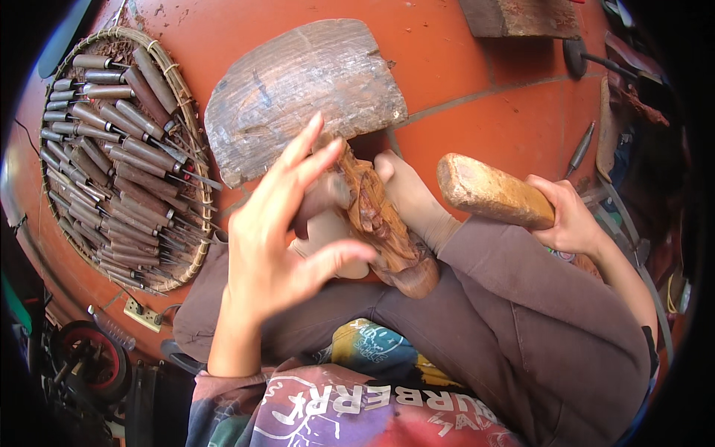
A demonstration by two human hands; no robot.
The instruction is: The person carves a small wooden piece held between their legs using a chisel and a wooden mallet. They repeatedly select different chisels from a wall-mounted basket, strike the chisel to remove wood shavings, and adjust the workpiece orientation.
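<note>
My left hand is spread above my lap, thumb and fingers stretched apart. Between them shows a blurred brown, rounded piece with a greyish end; whether it touches the palm I cannot tell. Just beyond the thumb, a brown wood carving with deep folds slants between my feet, its rounded base towards me. My right hand is closed around the narrow end of a worn wooden mallet, whose thick end points left, over my right shin.
A rimmed woven basket at the left holds many wood-handled carving tools. Ahead lies a broad worn wooden block. Another wood block is at the far right, and a slim tool rests on the orange tiles. A power socket sits lower left.
</note>
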